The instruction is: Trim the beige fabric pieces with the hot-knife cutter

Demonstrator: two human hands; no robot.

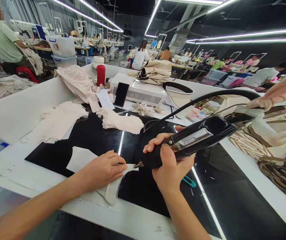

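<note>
My right hand (170,166) grips a black corded handheld tool (193,136) with a silver lever along its side. Its pointed metal tip (138,164) touches, or nearly touches, the narrow end of a pale cut piece (83,158) on the black work surface. My left hand (101,170) lies flat over that piece, fingertips just left of the tip, covering its middle. Part of the piece spreads below the hand toward the table's front edge. A teal-handled small tool (189,181) lies partly hidden behind my right wrist.
Stacked pale fabric pieces (60,121) and another pile (121,121) lie behind. A phone (121,94), red bottle (101,75) and white vented box (138,90) stand farther back. The tool's black cable (195,100) arches rightward, near another person's apparent hand (270,98). Strap bundles (275,170) lie right.
</note>
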